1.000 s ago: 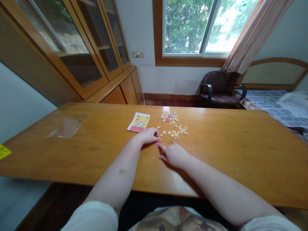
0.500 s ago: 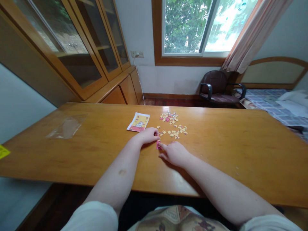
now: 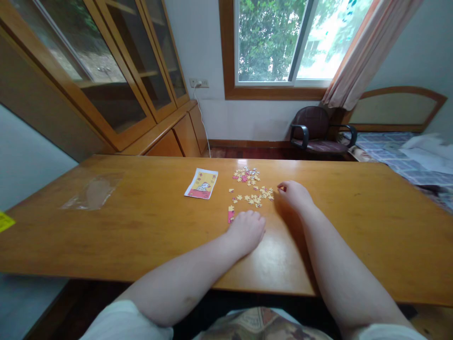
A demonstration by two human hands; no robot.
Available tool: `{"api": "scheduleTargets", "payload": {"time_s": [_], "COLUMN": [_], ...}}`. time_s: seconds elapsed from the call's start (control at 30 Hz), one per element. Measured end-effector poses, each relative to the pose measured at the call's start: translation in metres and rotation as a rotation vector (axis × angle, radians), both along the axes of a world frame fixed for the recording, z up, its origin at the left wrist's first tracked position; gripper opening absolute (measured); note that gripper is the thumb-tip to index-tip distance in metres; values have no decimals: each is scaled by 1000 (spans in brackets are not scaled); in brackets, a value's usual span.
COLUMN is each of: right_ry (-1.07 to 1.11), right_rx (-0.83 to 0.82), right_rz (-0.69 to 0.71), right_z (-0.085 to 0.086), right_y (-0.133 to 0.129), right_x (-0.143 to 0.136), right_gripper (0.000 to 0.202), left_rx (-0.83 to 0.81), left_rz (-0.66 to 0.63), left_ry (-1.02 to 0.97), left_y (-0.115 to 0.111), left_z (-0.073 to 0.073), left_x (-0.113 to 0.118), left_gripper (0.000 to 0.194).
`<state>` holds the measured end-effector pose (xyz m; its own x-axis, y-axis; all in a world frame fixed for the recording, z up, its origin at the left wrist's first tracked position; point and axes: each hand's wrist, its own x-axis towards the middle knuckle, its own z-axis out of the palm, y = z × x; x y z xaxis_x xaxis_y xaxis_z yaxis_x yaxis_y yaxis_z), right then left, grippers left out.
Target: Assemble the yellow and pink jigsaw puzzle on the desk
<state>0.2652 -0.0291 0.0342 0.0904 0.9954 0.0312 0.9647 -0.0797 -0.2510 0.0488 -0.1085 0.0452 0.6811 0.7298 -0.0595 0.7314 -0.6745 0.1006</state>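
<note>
A narrow strip of pink and yellow puzzle pieces [image 3: 230, 215] lies on the table, partly behind my left hand [image 3: 247, 231]. That hand rests with its fingers bent under, and whatever they hold is hidden. Right of the loose yellow puzzle pieces [image 3: 255, 199], my right hand [image 3: 295, 194] is raised over the table, thumb and fingers drawn together. A small dark spot shows at its fingertips, too small to name. Farther back is a pile of yellow, pink and pale puzzle pieces [image 3: 247, 175].
The picture card [image 3: 202, 184], yellow and pink with a white animal, lies left of the pieces. A clear plastic bag [image 3: 92, 192] is flat on the left of the wooden table [image 3: 148, 236]. A glass-door cabinet [image 3: 141, 94] stands behind left, and an armchair [image 3: 314, 127] beyond the table.
My left hand has moved right and nearer to me, across the front of the strip. My right hand has left the strip and moved right and away, beside the loose pieces.
</note>
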Motion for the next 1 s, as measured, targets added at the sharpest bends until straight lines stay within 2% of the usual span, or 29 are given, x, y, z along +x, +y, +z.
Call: {"api": "scheduleTargets", "payload": {"time_s": [0.1,0.23,0.47,0.57,0.67,0.87,1.0], "right_ry": [37,93,213,241,242,185,145], "right_rx": [53,118,118,127,160,198,220], "right_rz": [72,145,112,92,137,198,190], "right_z": [-14,-28,-43,-46,-46,-44,-45], "right_y": [5,11,22,26,26,24,24], "right_x": [0,0,13,16,11,-5,-6], "right_gripper": [30,30,29,30,30,28,29], "left_rx": [15,88,106,125,133,135,162], "left_rz": [-53,-18,144,101,57,159,39], "left_ry": [41,48,109,99,68,70,55], "left_y": [-28,-45,-51,-53,-54,-55,-56], "left_z": [-8,-20,-28,-34,-40,-41,-45], "left_x": [17,24,24,25,25,25,26], "left_gripper": [26,36,52,50,46,57,46]}}
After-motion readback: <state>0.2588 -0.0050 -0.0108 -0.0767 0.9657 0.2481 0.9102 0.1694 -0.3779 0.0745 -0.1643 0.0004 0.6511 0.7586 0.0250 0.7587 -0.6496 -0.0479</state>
